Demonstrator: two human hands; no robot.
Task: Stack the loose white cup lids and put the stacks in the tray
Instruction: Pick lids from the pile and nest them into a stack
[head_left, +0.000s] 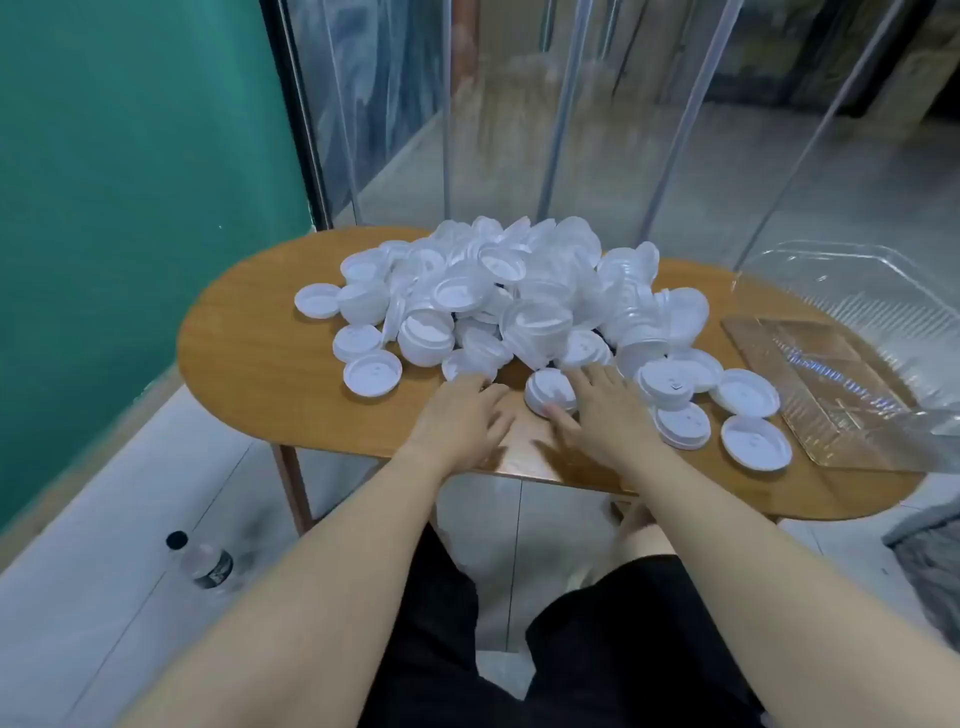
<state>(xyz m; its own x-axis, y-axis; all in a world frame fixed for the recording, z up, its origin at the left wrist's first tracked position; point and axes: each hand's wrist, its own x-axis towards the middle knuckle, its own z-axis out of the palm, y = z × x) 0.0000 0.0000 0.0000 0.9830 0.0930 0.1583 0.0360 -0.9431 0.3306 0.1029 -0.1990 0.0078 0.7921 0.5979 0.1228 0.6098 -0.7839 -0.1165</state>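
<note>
My one view, from head height.
It looks forward and down, close over the wooden table.

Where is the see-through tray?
The clear tray sits at the table's right end, just right of the white lid pile, with nothing in it.

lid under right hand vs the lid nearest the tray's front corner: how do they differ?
The lid under the right hand lies dome up between the two hands, with the right hand touching it. The lid by the tray corner lies hollow side up, untouched, right beside the clear tray. The first sits at the foot of the pile; the second lies apart from it. Both are white, round and rest on the table.
</note>
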